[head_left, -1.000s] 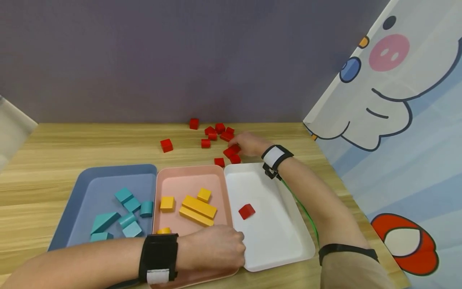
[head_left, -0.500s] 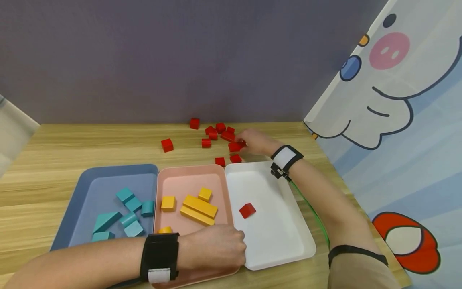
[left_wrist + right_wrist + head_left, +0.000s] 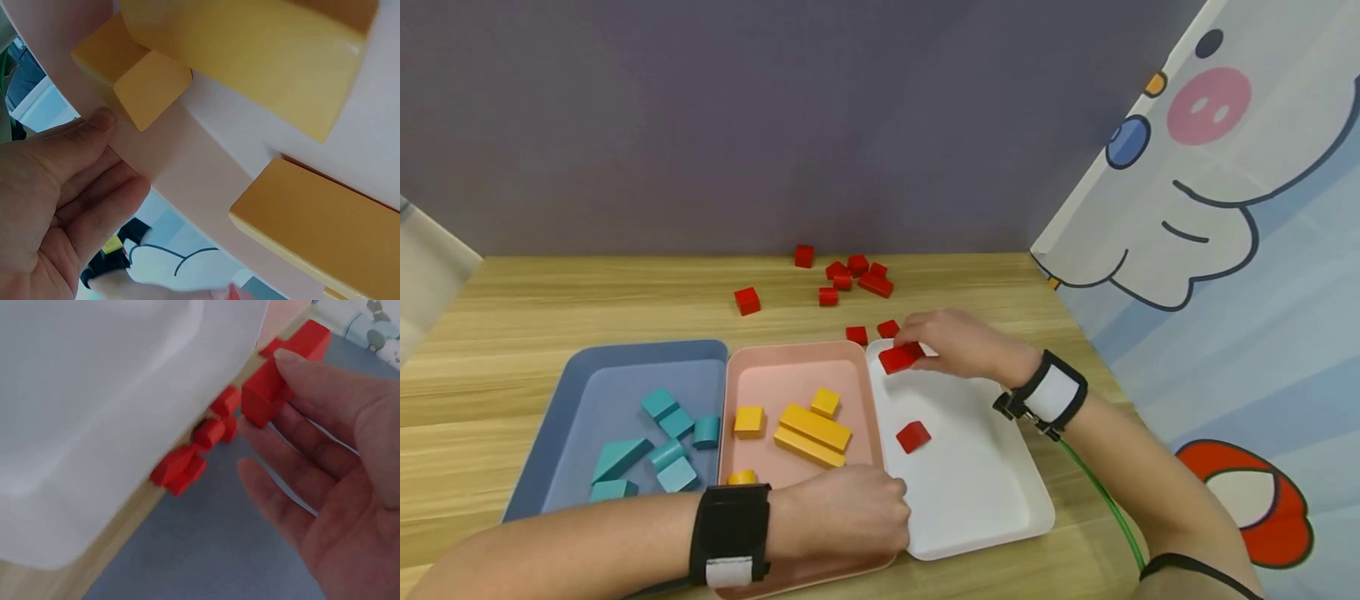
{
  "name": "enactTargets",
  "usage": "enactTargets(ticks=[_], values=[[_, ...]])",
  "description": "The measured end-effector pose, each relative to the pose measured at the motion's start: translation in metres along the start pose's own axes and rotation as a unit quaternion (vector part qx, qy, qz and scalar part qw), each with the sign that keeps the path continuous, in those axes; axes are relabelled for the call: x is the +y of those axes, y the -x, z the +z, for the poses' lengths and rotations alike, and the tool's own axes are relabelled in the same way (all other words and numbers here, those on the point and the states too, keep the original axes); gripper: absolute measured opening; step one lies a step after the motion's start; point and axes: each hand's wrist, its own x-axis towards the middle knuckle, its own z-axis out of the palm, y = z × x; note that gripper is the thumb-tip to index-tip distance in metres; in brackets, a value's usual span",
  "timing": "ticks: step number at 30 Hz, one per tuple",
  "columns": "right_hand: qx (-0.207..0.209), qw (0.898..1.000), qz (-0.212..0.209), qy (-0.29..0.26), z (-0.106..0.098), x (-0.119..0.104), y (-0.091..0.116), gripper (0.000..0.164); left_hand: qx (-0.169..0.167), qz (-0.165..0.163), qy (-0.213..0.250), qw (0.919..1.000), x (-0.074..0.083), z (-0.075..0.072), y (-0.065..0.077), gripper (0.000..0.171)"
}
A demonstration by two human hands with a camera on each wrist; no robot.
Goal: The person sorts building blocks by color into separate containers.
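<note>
In the head view my right hand [image 3: 958,343] pinches a red rectangular block [image 3: 901,357] above the far end of the white tray [image 3: 992,487]. Thumb and fingertips grip this red block [image 3: 287,372] in the right wrist view. A single red block [image 3: 913,437] lies in the white tray. My left hand [image 3: 842,512] is at the near right part of the pink tray [image 3: 797,357]. In the left wrist view, the left hand [image 3: 81,187] holds the pink tray's rim [image 3: 169,169] with thumb and curled fingers. Yellow blocks [image 3: 815,427] lie in that tray.
Several red blocks [image 3: 857,265] are scattered at the back of the wooden table [image 3: 587,300], with two more [image 3: 856,335] just behind the trays. On the left stands a blue tray [image 3: 647,357] with teal blocks [image 3: 619,458]. A grey wall [image 3: 737,125] closes off the back.
My right hand has picked up the red rectangular block from the table and carried it toward me, over the white tray's far end. The left hand has stayed in place.
</note>
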Motion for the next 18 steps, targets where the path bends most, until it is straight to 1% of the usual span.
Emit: enactTargets(ticks=[3, 8, 11, 18], values=[[-0.032, 0.999, -0.013, -0.02, 0.007, -0.009, 0.007, 0.032, 0.003, 0.0, -0.005, 1.0, 0.0, 0.0, 0.001, 0.012], [-0.083, 0.995, -0.032, -0.035, 0.02, -0.018, 0.01, 0.026, 0.002, 0.001, -0.01, 0.9999, 0.0, -0.001, 0.001, 0.012], [-0.092, 0.994, -0.039, -0.039, 0.028, -0.019, 0.01, 0.025, 0.004, 0.002, -0.015, 0.9999, 0.001, -0.001, 0.001, 0.012], [-0.094, 0.995, -0.029, -0.029, 0.04, -0.019, 0.014, 0.022, 0.008, -0.003, -0.013, 0.9999, 0.002, -0.001, 0.002, 0.011]])
